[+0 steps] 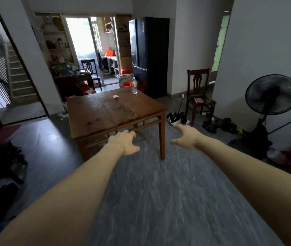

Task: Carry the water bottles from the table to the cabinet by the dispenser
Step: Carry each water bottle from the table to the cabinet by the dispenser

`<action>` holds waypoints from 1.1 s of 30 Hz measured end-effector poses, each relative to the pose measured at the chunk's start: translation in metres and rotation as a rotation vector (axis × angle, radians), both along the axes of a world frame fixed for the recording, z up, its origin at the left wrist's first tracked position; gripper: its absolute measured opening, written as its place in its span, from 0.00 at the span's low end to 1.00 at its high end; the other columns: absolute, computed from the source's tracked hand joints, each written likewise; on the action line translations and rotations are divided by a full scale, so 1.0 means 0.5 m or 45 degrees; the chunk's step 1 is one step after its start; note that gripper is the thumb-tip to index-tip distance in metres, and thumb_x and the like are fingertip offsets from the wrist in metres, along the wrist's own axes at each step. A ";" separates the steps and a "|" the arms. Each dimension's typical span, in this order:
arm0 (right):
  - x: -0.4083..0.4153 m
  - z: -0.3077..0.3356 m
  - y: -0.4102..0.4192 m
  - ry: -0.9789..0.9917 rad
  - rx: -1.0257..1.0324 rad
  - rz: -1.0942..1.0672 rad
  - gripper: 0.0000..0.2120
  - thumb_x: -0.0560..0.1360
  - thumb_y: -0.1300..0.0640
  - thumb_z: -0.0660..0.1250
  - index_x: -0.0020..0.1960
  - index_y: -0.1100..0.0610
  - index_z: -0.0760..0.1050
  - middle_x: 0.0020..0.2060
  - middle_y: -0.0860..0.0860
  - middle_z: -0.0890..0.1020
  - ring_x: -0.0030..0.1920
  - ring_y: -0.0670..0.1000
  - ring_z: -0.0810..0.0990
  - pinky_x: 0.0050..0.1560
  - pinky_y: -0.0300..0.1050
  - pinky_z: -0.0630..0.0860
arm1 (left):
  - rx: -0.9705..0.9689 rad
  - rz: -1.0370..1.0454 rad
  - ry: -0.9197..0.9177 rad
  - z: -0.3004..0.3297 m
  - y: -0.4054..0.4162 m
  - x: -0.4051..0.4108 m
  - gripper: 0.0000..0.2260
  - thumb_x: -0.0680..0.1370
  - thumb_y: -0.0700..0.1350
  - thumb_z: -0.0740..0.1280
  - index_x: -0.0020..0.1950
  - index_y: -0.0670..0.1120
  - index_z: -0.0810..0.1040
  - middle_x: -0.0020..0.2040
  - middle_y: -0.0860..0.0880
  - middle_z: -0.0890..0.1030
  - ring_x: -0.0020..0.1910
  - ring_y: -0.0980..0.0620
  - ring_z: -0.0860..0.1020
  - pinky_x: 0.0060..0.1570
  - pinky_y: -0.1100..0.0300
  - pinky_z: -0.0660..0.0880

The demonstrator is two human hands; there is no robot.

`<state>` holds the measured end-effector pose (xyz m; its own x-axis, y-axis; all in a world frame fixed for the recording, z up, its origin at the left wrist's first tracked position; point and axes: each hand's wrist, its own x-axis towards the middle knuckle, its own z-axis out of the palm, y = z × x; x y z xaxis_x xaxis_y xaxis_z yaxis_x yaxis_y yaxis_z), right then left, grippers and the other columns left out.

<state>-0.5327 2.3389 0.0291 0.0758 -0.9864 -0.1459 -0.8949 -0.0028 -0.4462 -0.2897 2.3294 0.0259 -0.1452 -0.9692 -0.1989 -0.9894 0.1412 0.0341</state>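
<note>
Water bottle [134, 85]: one clear plastic bottle with a red label and white cap stands upright near the far right edge of the wooden counter [105, 114].
Counter: a brown, square-topped piece on a grey stone-patterned floor [158, 192]; a small white scrap [115, 96] lies on it, left of the bottle and apart from it.
Left hand [124, 142]: stretched forward at the end of a bare arm, fingers spread and loosely bent, holding nothing; in the picture it overlaps the counter's near edge, well short of the bottle.
Right hand [185, 136]: also reaching ahead, fingers apart and slightly curved, empty; it hangs over the floor to the right of the counter's near right leg.
Backdrop: a black refrigerator [150, 55] rises behind the bottle; a dark wooden chair [198, 93] stands against the right wall beside a black pedestal fan [272, 95].
Left side: an open doorway shows a staircase [18, 75].
Far end: cluttered shelves [56, 41] and a bright glass door [80, 36].
</note>
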 end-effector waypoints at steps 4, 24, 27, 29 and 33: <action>0.017 0.001 -0.136 0.014 -0.027 0.065 0.37 0.75 0.45 0.68 0.78 0.52 0.57 0.76 0.55 0.61 0.73 0.58 0.64 0.69 0.50 0.67 | 0.030 0.038 -0.027 -0.015 -0.128 0.009 0.29 0.79 0.61 0.64 0.77 0.53 0.65 0.72 0.48 0.68 0.70 0.44 0.71 0.64 0.46 0.73; 0.139 0.056 -0.938 0.081 -0.052 0.060 0.38 0.75 0.46 0.67 0.79 0.53 0.55 0.73 0.58 0.63 0.68 0.61 0.70 0.66 0.56 0.72 | 0.029 0.037 0.024 0.010 -0.889 0.117 0.28 0.80 0.60 0.64 0.78 0.53 0.63 0.71 0.47 0.69 0.68 0.42 0.72 0.65 0.44 0.73; 0.150 0.059 -1.041 0.104 -0.078 0.056 0.37 0.75 0.46 0.67 0.79 0.53 0.54 0.74 0.58 0.62 0.69 0.61 0.68 0.67 0.56 0.71 | 0.033 0.040 0.007 0.002 -0.985 0.139 0.28 0.80 0.59 0.63 0.79 0.52 0.62 0.71 0.47 0.69 0.67 0.42 0.73 0.64 0.45 0.74; 0.153 0.053 -1.102 0.116 -0.073 0.068 0.38 0.75 0.46 0.67 0.79 0.53 0.54 0.74 0.58 0.62 0.70 0.61 0.67 0.67 0.56 0.70 | 0.016 0.047 0.020 -0.004 -1.047 0.147 0.28 0.81 0.59 0.63 0.78 0.52 0.63 0.71 0.47 0.69 0.66 0.43 0.73 0.61 0.48 0.75; 0.149 0.030 -1.236 0.123 -0.054 0.086 0.37 0.75 0.47 0.68 0.78 0.53 0.55 0.74 0.58 0.63 0.69 0.61 0.68 0.67 0.56 0.71 | 0.014 0.049 0.020 -0.026 -1.177 0.140 0.27 0.80 0.59 0.64 0.77 0.51 0.64 0.69 0.47 0.70 0.64 0.44 0.74 0.59 0.49 0.75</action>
